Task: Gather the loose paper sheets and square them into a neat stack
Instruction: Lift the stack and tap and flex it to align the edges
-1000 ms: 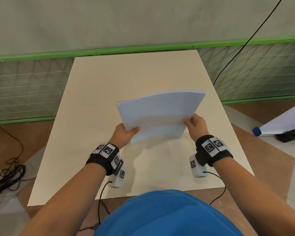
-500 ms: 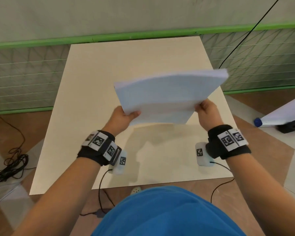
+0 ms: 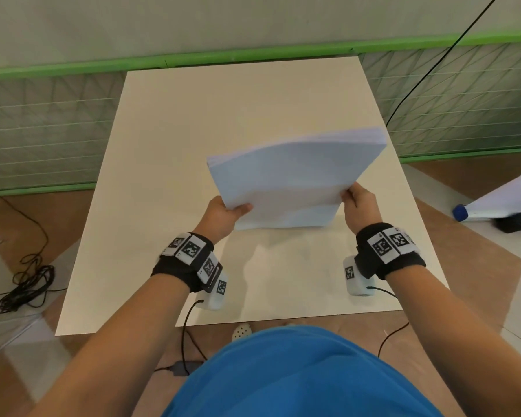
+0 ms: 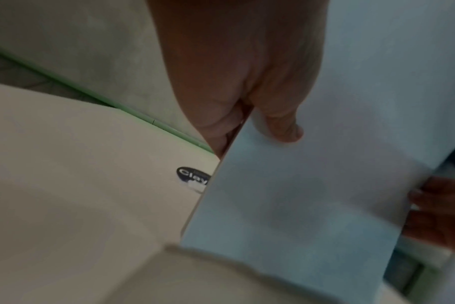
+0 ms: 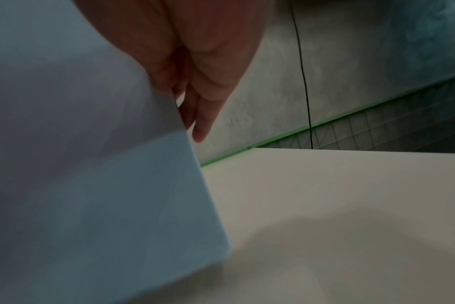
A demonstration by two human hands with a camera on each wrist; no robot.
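Observation:
A thick stack of white paper sheets [image 3: 292, 179] stands tilted on its lower edge over the middle of the cream table [image 3: 169, 164], leaning away from me. My left hand [image 3: 226, 213] grips its left side, thumb on the near face. My right hand [image 3: 358, 203] pinches the right side. In the left wrist view the thumb lies across the paper stack [image 4: 312, 185], and my right hand's fingers [image 4: 439, 205] show at the far edge. In the right wrist view the paper stack [image 5: 96, 185] fills the left, my fingers [image 5: 198, 115] behind its edge.
A green-trimmed mesh fence [image 3: 42, 130] runs behind the table. A black cable [image 3: 427, 73] hangs at the back right. Coiled cables [image 3: 18, 290] lie on the floor at the left. A white roll with a blue cap [image 3: 494, 203] lies on the floor at the right.
The stack was lifted and has come back down toward the table, lower edge near the surface. Both hands keep their grip on its sides.

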